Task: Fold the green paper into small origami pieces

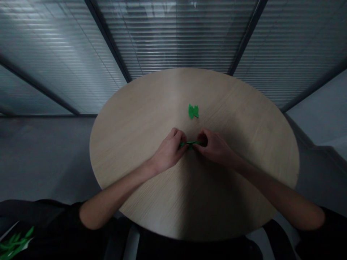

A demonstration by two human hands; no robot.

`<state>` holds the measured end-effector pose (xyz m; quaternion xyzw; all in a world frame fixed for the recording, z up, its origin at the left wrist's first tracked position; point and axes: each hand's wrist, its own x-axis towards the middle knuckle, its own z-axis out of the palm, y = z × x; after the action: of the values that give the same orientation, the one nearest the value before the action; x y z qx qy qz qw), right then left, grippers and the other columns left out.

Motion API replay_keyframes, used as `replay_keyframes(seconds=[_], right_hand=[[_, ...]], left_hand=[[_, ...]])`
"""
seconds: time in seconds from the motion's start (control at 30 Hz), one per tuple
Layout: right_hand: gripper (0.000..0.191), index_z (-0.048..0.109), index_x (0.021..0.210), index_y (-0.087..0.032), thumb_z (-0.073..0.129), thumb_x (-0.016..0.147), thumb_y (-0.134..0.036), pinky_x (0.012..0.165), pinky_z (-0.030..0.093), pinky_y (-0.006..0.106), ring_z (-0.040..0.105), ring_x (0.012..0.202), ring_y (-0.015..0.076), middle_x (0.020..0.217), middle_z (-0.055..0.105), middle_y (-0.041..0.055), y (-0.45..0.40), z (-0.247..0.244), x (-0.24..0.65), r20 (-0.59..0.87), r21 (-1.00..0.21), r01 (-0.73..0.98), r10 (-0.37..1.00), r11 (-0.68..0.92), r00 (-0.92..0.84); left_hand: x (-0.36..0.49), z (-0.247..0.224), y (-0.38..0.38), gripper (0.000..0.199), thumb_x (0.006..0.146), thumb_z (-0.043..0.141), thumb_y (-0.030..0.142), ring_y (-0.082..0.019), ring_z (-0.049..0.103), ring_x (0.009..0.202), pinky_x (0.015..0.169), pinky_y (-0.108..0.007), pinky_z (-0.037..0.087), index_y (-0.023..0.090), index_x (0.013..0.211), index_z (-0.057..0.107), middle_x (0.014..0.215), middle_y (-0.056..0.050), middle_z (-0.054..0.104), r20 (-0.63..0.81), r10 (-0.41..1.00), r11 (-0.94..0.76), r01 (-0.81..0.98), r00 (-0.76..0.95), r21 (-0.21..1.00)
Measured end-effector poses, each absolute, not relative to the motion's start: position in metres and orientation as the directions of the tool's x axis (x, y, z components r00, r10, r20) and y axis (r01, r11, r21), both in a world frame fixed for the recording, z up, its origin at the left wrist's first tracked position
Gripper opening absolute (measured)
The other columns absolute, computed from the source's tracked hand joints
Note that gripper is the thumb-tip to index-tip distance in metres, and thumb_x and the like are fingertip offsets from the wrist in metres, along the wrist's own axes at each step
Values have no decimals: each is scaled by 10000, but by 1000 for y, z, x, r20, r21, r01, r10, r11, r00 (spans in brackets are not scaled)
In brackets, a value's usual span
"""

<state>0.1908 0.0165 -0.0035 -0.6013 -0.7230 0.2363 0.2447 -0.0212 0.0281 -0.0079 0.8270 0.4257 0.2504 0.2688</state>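
Held item: one narrow green strip (191, 144), its material too small to tell, stretched between both hands over the middle of the table, its middle bunched into a small knot-like fold. Left hand (169, 151): fingers (179, 136) curled closely together over the strip's left end, clamped on it with the thumb hidden behind them. Right hand (214, 146): fingertips (201, 134) arched over and pinching the strip's right end, leaving a dark round gap beneath the knuckles. The two hands sit just apart, with the bunched fold between them; whether the strip touches the tabletop cannot be told. Nearby piece: one two-lobed green leaf-shaped cutout (193, 111), lying flat on the table just beyond the hands, touched by neither. Support: round pale wood-veneer table (130, 144), fine grain visible. Surroundings: black sleeves (73, 216) at both arms; green leaf sprig (15, 243) on a white sheet, lower left, off the table; glass partition with slatted blinds (173, 36) beyond; grey floor (46, 159) below.
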Motion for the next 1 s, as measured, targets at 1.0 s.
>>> replay_keyframes(seconds=[1.0], right_hand=[[123, 675, 891, -174, 674, 778, -126, 847, 474, 349, 623, 910, 220, 935, 666, 66, 17, -3, 196, 176, -627, 660, 901, 413, -396]], left_hand=[[-21, -6, 31, 77, 927, 666, 209, -250, 568, 967, 858, -409, 503, 171, 985, 634, 992, -81, 612, 227, 772, -588, 531, 594, 610]])
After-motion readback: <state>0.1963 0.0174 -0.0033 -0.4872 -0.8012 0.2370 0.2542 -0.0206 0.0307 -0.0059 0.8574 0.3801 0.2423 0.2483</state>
